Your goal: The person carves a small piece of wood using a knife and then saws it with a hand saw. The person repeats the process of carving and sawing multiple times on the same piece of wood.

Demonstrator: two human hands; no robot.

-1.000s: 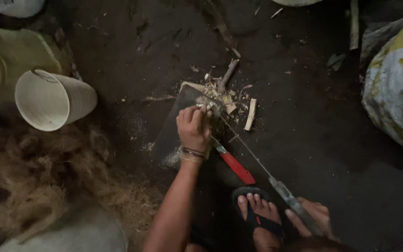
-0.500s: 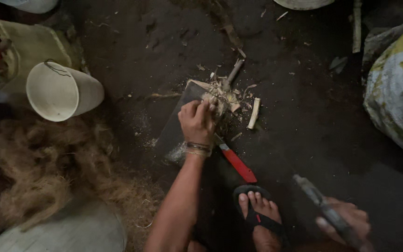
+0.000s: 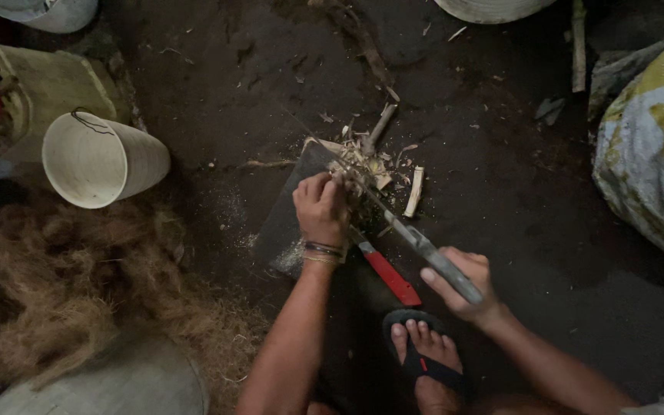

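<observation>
Since half a second ago the right hand (image 3: 461,283) has swung its long knife (image 3: 393,221) from beside the sandalled foot (image 3: 424,361) up over the chopping board (image 3: 290,223). The left hand (image 3: 320,209) is closed around pale stalk pieces (image 3: 363,165) at the board's far end. This looks like the chopping step; the next stroke needs the blade clear of the fingers. A red-handled knife (image 3: 386,273) lies just right of the board.
</observation>
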